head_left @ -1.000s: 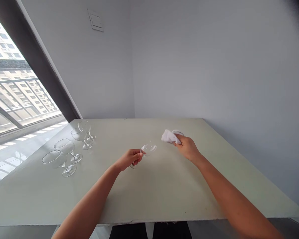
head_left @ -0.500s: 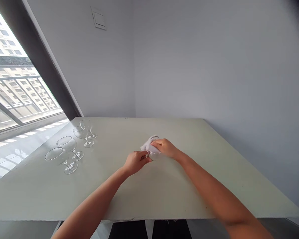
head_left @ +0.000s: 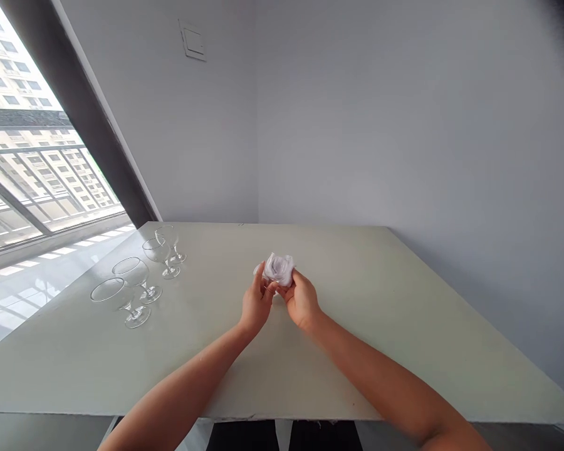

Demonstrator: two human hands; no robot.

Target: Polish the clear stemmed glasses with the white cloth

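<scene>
A crumpled white cloth (head_left: 279,269) is held up over the middle of the table, bunched into a round shape with a hollow at its centre. My left hand (head_left: 257,299) is closed on its left and lower side. From the right, my right hand (head_left: 302,298) grips the cloth's lower right side, its fingers near those of my left hand. A glass seems to be inside the cloth, but it is mostly hidden by cloth and fingers.
Several clear stemmed glasses stand at the table's left, the nearest one (head_left: 137,317) in front and the farthest (head_left: 178,257) behind. The pale table (head_left: 338,382) reaches grey walls at the back and right. A window (head_left: 37,181) is at the left.
The cloth has turned and now faces upward as a round bundle. My right hand has moved from its top to its lower right; my left hand has turned upright and moved up beside it.
</scene>
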